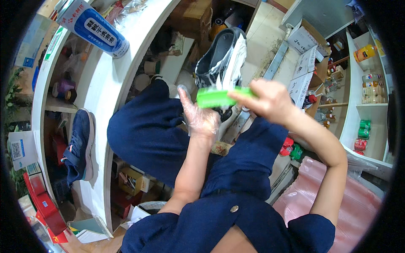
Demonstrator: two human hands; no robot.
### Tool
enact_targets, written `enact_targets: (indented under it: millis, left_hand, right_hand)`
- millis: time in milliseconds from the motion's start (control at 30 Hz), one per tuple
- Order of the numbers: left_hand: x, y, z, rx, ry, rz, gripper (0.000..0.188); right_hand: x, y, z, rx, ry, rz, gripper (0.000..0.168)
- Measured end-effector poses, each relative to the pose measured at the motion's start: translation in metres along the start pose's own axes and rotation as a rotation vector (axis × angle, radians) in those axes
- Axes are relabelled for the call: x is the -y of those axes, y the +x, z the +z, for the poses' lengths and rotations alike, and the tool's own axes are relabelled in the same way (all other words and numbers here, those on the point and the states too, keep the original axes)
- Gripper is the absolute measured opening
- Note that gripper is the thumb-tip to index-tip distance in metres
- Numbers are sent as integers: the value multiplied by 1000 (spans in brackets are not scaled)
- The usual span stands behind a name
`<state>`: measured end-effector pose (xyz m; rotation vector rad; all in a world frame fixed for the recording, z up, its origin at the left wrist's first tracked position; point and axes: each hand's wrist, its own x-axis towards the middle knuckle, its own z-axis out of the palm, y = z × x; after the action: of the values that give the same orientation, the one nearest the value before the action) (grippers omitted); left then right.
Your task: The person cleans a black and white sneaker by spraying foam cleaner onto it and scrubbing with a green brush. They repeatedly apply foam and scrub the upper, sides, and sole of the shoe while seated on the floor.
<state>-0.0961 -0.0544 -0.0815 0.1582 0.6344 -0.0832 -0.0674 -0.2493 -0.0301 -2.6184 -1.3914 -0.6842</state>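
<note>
A black open-topped shoe (218, 52) is held up above my lap, with white foam smeared along its side. My left hand (204, 121), in a clear plastic glove, grips its near end with the thumb raised; the other fingers are mostly hidden. In my right hand (269, 101) is a bright green brush (218, 97), blurred and lying across the near end of the shoe. The brush covers part of the shoe there. On the white shelf to the left rest a spray can (95, 28) bearing writing and a navy shoe (79, 147) with a strap.
The curved white shelf unit (121, 85) runs close along my left leg. Cardboard boxes (303, 69) stand at the right, beside shelving (373, 110) with bottles and cans. A pink padded seat (341, 196) is behind my right elbow. A red box (47, 208) lies lower left.
</note>
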Motion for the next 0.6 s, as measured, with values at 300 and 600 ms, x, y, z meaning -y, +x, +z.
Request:
enact_targets:
  millis: [300, 600]
  left_hand:
    - [-9, 31, -25, 55, -96, -154, 81]
    - [-4, 15, -5, 59, -90, -113, 78]
  right_hand:
    - [-55, -5, 4, 14, -78, 85, 35]
    - [-65, -26, 12, 26, -103, 227, 36]
